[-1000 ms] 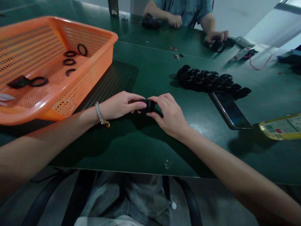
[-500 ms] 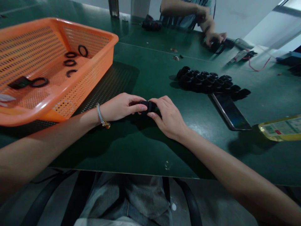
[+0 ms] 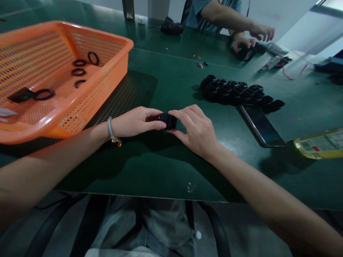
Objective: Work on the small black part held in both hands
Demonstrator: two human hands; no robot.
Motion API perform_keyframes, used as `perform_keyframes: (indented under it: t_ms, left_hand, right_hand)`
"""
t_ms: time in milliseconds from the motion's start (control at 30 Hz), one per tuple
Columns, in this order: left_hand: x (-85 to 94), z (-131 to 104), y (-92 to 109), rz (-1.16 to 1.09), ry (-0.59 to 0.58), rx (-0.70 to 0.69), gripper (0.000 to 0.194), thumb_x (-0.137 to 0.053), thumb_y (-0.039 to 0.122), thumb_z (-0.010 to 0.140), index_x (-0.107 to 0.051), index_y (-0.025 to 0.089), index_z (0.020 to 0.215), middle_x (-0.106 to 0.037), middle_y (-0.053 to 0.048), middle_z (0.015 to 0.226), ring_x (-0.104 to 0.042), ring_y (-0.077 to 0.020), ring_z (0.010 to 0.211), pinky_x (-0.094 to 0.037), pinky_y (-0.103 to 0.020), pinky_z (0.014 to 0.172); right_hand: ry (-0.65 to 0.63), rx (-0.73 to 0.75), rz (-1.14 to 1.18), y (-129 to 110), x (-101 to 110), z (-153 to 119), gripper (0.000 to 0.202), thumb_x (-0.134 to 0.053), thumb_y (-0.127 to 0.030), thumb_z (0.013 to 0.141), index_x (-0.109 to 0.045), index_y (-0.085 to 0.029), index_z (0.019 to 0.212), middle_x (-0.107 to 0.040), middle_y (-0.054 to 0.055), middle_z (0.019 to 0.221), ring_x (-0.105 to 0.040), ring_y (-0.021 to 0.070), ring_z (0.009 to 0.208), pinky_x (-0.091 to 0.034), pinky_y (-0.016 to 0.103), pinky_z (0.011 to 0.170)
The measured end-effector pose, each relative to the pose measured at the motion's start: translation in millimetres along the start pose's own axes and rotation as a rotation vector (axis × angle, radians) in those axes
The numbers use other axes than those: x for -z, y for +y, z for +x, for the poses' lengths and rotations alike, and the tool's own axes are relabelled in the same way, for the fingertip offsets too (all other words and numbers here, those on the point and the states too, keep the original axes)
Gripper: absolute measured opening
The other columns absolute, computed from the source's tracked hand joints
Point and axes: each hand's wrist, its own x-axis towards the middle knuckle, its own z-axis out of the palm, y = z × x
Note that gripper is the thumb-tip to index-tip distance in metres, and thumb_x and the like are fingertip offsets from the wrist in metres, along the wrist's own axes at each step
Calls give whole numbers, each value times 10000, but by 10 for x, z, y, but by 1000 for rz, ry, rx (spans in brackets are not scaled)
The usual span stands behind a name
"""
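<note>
A small black part (image 3: pixel 169 121) is held between both hands above the green table (image 3: pixel 166 164). My left hand (image 3: pixel 136 122) pinches its left end between thumb and fingers; a bracelet circles that wrist. On the other side, my right hand (image 3: pixel 197 130) has thumb and fingertips closed on the part's right end. Fingers cover some of the part, so its full shape is hidden. Beyond my right hand lies a cluster of several black fittings (image 3: pixel 235 92), packed side by side.
An orange basket (image 3: pixel 93 98) at the left holds several black rings (image 3: pixel 44 94). At the right are a phone (image 3: pixel 262 126) and a yellow bottle (image 3: pixel 321 144). Across the table, a person's hands (image 3: pixel 242 41) are near black equipment, beside a black tool (image 3: pixel 172 28).
My right hand has shifted slightly, its fingers now farther back on the black part, leaving more of it visible. Across the table, one of the other person's hands has lifted and moved right.
</note>
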Motion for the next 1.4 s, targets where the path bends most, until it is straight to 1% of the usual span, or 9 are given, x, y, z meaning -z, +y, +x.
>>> perform_keyframes:
  t_ms: [167, 300, 500, 733, 900, 1033, 1233, 1333, 1400]
  left_hand:
    - [-1, 8, -18, 81, -12, -19, 401, -437, 440, 803, -619, 107, 933, -645, -62, 857, -567, -175, 770, -430, -258, 715]
    - [-10, 17, -26, 116, 4, -28, 429, -436, 441, 807, -621, 101, 991, -671, -92, 940, -594, -207, 853, -429, -281, 769]
    - [-14, 10, 7, 118, -10, -7, 471, -428, 430, 804, -625, 69, 1034, -677, -124, 975, -599, -224, 873, -426, -293, 780]
    - [-24, 3, -1, 138, -5, -8, 459, -435, 434, 812, -630, 72, 1018, -677, -116, 951, -596, -215, 852, -422, -282, 762]
    - [-27, 10, -13, 188, 10, -11, 411, -453, 445, 816, -636, 116, 982, -677, -76, 896, -596, -191, 808, -426, -258, 727]
    - [-36, 12, -13, 177, 9, -24, 450, -446, 453, 814, -634, 87, 997, -670, -88, 894, -590, -191, 789, -418, -258, 707]
    - [-25, -3, -4, 69, 1, -35, 432, -444, 435, 822, -625, 87, 1004, -655, -75, 902, -575, -186, 804, -417, -259, 723]
    - [-17, -6, 4, 31, -9, -19, 384, -433, 436, 822, -614, 111, 915, -629, -55, 844, -562, -177, 775, -419, -258, 706]
    - [-17, -5, 7, 18, -5, -18, 356, -424, 436, 820, -597, 127, 859, -601, -37, 789, -551, -167, 737, -418, -254, 684]
  right_hand:
    - [2, 27, -6, -11, -18, 5, 242, -529, -310, 898, -600, -124, 1036, -689, 96, 882, -571, 224, 811, -484, 360, 711]
    - [-35, -16, 44, -12, -31, -6, 241, -533, -315, 893, -587, -139, 1048, -689, 98, 893, -577, 234, 826, -487, 374, 707]
    - [-43, -54, 114, -9, -50, -21, 250, -528, -327, 894, -580, -143, 1056, -691, 103, 921, -585, 235, 838, -491, 387, 727]
    - [-55, -107, 183, -11, -65, -34, 271, -527, -360, 894, -585, -150, 1053, -695, 108, 932, -591, 235, 843, -491, 389, 722]
    - [-85, -179, 242, -23, -73, -40, 293, -518, -407, 893, -596, -160, 1031, -692, 99, 904, -593, 222, 807, -492, 374, 694]
    - [-104, -215, 267, -31, -62, -37, 291, -512, -416, 897, -598, -169, 1025, -690, 85, 893, -600, 206, 781, -496, 354, 675]
    - [-59, -180, 251, -11, -33, -25, 347, -628, -398, 825, -570, -185, 1092, -691, 77, 945, -608, 221, 861, -505, 353, 695]
    - [-14, -113, 187, -3, -19, -16, 239, -623, -289, 827, -582, -201, 1046, -699, 60, 922, -601, 218, 854, -498, 358, 713]
    - [26, -60, 144, -3, -11, -9, 168, -593, -261, 847, -594, -193, 1000, -702, 56, 877, -593, 212, 820, -490, 354, 713]
